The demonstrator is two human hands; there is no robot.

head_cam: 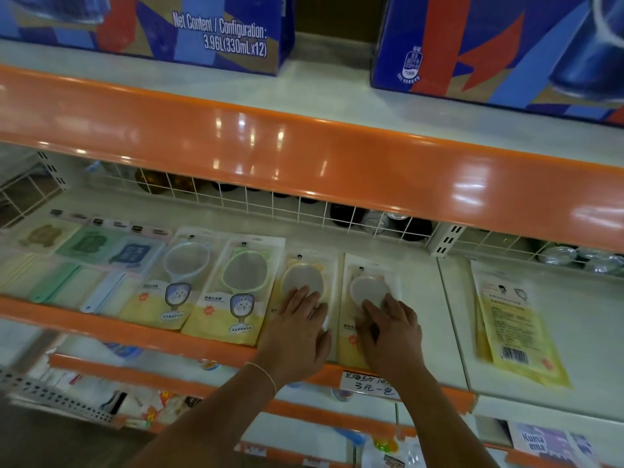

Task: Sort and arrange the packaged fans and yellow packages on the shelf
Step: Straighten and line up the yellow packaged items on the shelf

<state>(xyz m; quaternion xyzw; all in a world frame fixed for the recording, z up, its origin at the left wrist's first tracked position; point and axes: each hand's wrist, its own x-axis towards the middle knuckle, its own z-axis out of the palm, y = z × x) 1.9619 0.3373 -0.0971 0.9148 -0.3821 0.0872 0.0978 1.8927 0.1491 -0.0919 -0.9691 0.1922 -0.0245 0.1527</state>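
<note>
Several packaged fans lie flat in a row on the white shelf [422, 298]. A white-framed one [172, 278] and a green-framed one [236, 288] lie left of my hands. My left hand [297, 332] rests flat, fingers straight, on a yellow-framed fan package [300, 275]. My right hand [391, 332] presses with straight fingers on the neighbouring fan package [368, 282]. A stack of yellow packages [516, 325] lies apart to the right, past a shelf seam.
More flat packages in beige, green and blue [84, 244] fill the shelf's left end. A white wire grid [304, 211] backs the shelf, with dark jars behind it. The orange upper shelf edge [304, 146] overhangs; blue drink cartons [202, 25] stand above. A handwritten price tag [368, 383] hangs in front.
</note>
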